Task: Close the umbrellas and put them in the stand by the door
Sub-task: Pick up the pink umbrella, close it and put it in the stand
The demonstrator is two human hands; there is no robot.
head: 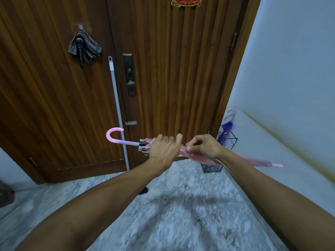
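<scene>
A closed pink umbrella (252, 161) lies level in front of me, its hooked handle to the left and its tip to the right. My left hand (164, 150) is wrapped around the folded canopy near the rib ends. My right hand (203, 146) pinches the pink fabric just right of that. A black wire umbrella stand (229, 140) stands on the floor in the corner right of the wooden door (172, 78). A closed purple umbrella (226, 129) stands in it, handle up.
A grey broom handle (117, 105) leans on the door. A striped folded umbrella (84, 46) hangs from a hook on the door. A white wall (290, 78) closes the right side. The floor (172, 214) is speckled stone.
</scene>
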